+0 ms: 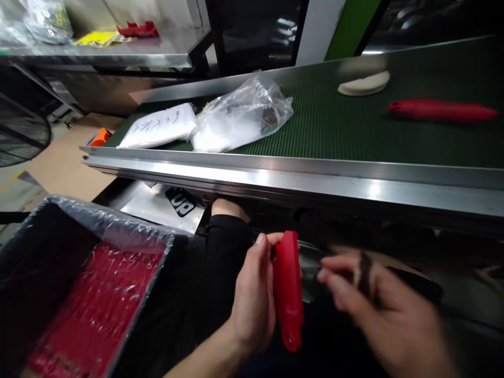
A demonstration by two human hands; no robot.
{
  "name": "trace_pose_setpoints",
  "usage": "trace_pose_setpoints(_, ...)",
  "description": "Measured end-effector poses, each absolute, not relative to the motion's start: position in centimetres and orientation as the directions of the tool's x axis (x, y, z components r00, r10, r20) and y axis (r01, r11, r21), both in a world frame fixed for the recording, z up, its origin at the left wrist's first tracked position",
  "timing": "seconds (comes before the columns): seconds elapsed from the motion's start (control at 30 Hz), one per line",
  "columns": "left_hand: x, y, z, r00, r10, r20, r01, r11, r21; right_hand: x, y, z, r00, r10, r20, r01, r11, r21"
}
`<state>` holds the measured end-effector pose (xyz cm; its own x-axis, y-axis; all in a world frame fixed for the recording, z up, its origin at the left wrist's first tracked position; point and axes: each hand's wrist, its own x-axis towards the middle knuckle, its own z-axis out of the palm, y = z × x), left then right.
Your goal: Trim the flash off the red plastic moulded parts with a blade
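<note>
My left hand (254,294) is closed round a long red plastic part (289,294), held nearly upright with a small round hole near its lower end. To its right and apart from it, my right hand (378,310) is blurred, with thumb and forefinger pinched together. Something tiny and dark may sit at those fingertips, but I cannot make it out. A dark and pale band (364,275) shows by the fingers of this hand; its kind is unclear.
Ahead runs a green conveyor belt (315,126) with a metal edge, carrying plastic bags (244,118), a pale curved piece (364,84) and another red part (441,110). At left stands a plastic-lined bin (167,247) with several red parts (106,294). A steel bench (169,55) is behind.
</note>
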<state>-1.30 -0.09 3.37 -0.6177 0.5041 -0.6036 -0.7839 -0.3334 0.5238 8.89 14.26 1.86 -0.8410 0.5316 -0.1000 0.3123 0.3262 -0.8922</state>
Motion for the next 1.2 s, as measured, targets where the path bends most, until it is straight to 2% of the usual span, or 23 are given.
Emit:
trace_pose_setpoints(0.1, -1.7, 0.3, 3.1, -0.668, 0.446, -0.596, -0.744, -0.393, 0.540, 9.7, 10.5, 0.2, -0.896, 0.413, -0.166, 0.249, 0.158, -0.956)
trace_pose_setpoints(0.23, -2.0, 0.5, 2.7, -0.730, 0.402, -0.552, -0.683, -0.421, 0.597, 10.0, 9.5, -1.0, -0.868, 0.379, -0.319, 0.306, -0.096, -0.947)
trace_pose_setpoints(0.43, -2.4, 0.2, 2.9, -0.746, 0.453, -0.489, -0.658, -0.384, 0.648, 10.5, 10.8, -1.5, -0.758, 0.514, -0.402, 0.344, -0.208, -0.916)
trace_pose_setpoints(0.6, -2.4, -0.4, 2.5, -0.765, 0.423, -0.485, -0.600, -0.197, 0.775, 9.8, 11.6, -0.3, -0.658, 0.603, -0.451, 0.235, -0.405, -0.884)
trace_pose_setpoints(0.7, -2.2, -0.6, 2.0, -0.761, 0.426, -0.489, -0.584, -0.121, 0.803, 9.1, 11.7, 0.2, -0.661, 0.611, -0.436, 0.156, -0.457, -0.876)
trace_pose_setpoints(0.9, -2.1, -0.9, 1.3, -0.712, 0.416, -0.566, -0.662, -0.130, 0.738, 8.3, 11.8, 0.3, -0.706, 0.536, -0.462, 0.104, -0.568, -0.817)
trace_pose_setpoints(1.2, -2.3, -1.1, -0.2, -0.659, 0.454, -0.600, -0.725, -0.170, 0.668, 7.6, 11.6, 0.8, -0.768, 0.479, -0.425, 0.081, -0.586, -0.806)
